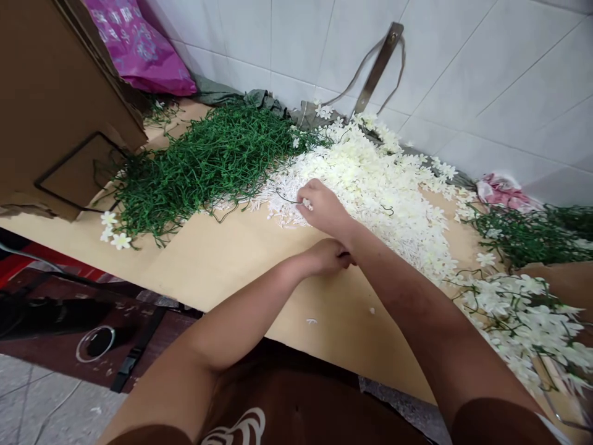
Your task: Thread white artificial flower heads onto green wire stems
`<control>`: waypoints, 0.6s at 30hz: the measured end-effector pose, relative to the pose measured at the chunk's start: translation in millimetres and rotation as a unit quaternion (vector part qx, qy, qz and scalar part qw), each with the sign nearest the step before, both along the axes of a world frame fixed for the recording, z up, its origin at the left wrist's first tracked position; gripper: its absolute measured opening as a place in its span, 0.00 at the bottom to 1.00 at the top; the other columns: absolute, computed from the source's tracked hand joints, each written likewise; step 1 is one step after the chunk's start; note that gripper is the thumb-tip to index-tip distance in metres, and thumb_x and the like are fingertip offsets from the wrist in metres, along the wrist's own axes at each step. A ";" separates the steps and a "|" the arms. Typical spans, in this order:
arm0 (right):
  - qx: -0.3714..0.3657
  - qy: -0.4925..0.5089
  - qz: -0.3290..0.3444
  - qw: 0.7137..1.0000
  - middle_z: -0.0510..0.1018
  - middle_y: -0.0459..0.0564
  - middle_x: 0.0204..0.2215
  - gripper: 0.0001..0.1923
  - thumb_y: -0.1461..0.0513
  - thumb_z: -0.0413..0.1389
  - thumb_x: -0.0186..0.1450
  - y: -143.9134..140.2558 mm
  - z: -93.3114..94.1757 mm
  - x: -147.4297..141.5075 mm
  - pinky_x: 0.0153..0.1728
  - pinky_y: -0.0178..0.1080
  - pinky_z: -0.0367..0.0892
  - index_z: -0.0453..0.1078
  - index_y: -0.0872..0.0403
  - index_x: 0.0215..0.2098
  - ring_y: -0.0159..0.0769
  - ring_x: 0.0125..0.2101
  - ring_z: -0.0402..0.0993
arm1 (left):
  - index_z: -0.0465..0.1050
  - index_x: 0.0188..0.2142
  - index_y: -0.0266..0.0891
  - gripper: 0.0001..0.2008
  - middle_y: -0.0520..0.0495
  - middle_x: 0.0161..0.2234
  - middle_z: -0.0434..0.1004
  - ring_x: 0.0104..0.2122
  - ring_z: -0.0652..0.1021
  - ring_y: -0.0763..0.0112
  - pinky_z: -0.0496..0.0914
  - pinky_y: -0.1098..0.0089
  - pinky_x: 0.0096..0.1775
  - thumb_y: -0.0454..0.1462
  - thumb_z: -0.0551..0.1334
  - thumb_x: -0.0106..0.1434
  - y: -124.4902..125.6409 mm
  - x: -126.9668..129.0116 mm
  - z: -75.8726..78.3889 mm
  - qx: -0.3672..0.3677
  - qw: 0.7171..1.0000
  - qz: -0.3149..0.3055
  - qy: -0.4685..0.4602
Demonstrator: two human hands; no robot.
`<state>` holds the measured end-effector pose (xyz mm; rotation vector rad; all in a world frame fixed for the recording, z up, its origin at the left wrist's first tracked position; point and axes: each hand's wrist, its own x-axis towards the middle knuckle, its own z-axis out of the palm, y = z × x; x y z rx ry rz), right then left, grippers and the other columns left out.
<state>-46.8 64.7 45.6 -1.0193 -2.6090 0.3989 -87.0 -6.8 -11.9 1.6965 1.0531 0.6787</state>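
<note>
My right hand (322,207) reaches forward onto the near edge of a big pile of loose white artificial flowers (370,179) and pinches one small white flower between its fingertips. A thin green stem lies just left of those fingers. My left hand (330,256) is closed in a fist under my right wrist; a thin dark stem end seems to show at its fingers, mostly hidden by the right forearm. A heap of green plastic stems (208,164) lies to the left of the flowers on the tan tabletop (222,259).
Finished stems with white flowers (532,315) are piled at the right. A cardboard box (50,93) stands at the left, a purple bag (139,46) behind it, and a tiled wall (463,62) at the back. Cables and a tape ring (95,343) lie on the floor.
</note>
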 end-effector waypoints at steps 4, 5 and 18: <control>-0.023 0.135 -0.105 0.985 0.75 0.51 0.33 0.06 0.62 0.53 0.61 4.8 -1.9 42.8 0.37 0.39 0.66 0.73 0.54 0.32 0.36 0.33 0.70 | 0.73 0.32 0.34 0.08 0.53 0.24 0.71 0.24 0.69 0.78 0.65 0.75 0.31 0.35 0.57 0.62 6.1 -12.3 7.2 -0.057 0.990 0.098 -0.087; -0.017 0.142 -0.130 0.981 0.75 0.50 0.30 0.06 0.61 0.53 0.61 3.3 -3.0 51.7 0.35 0.38 0.65 0.72 0.54 0.30 0.36 0.32 0.70 | 0.73 0.32 0.34 0.07 0.53 0.24 0.70 0.23 0.68 0.79 0.64 0.75 0.30 0.35 0.57 0.62 7.9 -15.9 9.1 -0.056 0.982 0.143 -0.110; -0.056 0.060 -0.104 0.991 0.69 0.45 0.21 0.11 0.64 0.51 0.63 -42.9 -15.9 89.3 0.29 0.35 0.53 0.65 0.54 0.22 0.30 0.24 0.60 | 0.79 0.32 0.40 0.06 0.48 0.30 0.73 0.33 0.71 0.72 0.67 0.71 0.38 0.36 0.63 0.59 11.7 -30.0 17.6 0.164 0.928 0.298 -0.151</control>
